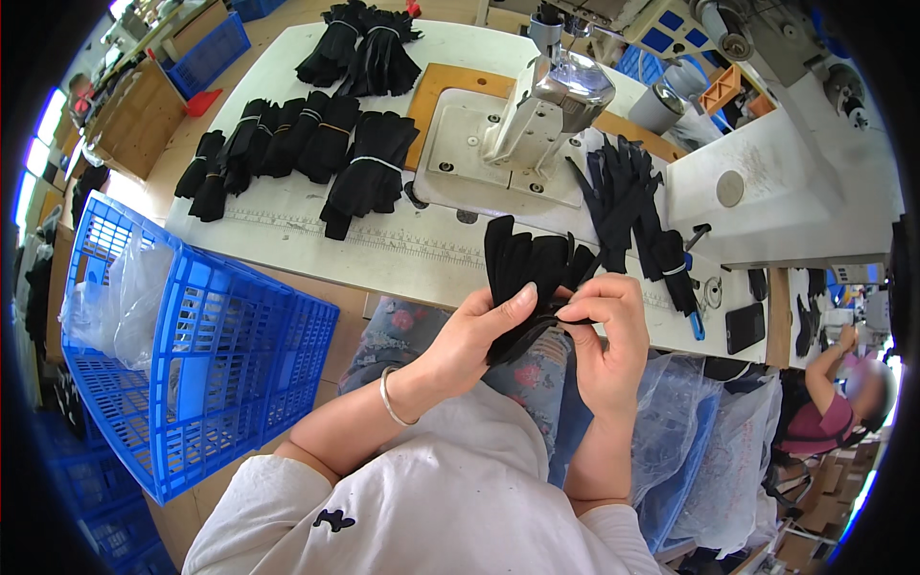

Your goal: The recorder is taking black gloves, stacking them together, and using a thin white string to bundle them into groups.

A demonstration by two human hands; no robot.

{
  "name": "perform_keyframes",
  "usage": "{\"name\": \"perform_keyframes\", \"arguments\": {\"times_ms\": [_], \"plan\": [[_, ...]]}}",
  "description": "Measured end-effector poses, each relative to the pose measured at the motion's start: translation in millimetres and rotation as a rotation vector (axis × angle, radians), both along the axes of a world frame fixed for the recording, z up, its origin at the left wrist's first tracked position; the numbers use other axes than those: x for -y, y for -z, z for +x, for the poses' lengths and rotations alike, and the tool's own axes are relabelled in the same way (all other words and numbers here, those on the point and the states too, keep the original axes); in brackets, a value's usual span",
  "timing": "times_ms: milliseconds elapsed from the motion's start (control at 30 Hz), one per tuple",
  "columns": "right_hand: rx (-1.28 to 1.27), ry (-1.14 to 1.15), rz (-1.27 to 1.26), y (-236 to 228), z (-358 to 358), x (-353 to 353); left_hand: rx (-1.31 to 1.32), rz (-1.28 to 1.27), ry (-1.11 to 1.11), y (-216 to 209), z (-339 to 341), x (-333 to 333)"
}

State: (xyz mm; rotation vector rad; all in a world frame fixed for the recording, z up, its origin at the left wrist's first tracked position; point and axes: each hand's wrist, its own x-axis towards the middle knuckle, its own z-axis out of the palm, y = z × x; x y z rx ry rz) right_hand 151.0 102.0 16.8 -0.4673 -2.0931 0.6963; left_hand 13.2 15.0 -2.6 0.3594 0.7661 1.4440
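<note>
In front of me, over the near edge of the table, I hold a bundle of black fabric pieces [529, 259]. My left hand [479, 335] wraps round its left side, thumb on top. The fingers of my right hand [609, 331] pinch at the bundle's right side; a thin light line, perhaps a band, shows by the fingertips. Beyond it lies a loose pile of black gloves [621, 192], with another tied black bundle [671, 264] beside it. Several banded black bundles [369, 168] rest on the table's left part, and more bundles [359, 48] lie at the back.
A sewing machine [537, 125] stands on the white table [297, 230], which has a ruler strip. At left is a blue crate [240, 364] with clear plastic bags. A phone [745, 328] lies at right, near plastic bags [719, 460]. Another person [824, 412] sits far right.
</note>
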Motion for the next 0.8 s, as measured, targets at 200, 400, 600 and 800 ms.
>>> {"name": "perform_keyframes", "arguments": {"times_ms": [200,400,600,800], "plan": [[-0.039,0.027,-0.122,-1.8,7.9,5.1,0.065,0.039,0.006,1.8,-3.9,0.2],[-0.030,-0.004,-0.308,-14.1,-1.4,7.8,-0.050,0.065,0.006,2.4,1.3,2.4],[0.060,0.031,-0.135,-14.5,6.6,7.0,-0.045,0.078,0.044,0.0,-1.7,1.4],[0.001,-0.016,-0.161,-18.6,-0.1,7.8,0.003,0.096,0.037,9.4,-1.1,0.0]]}}
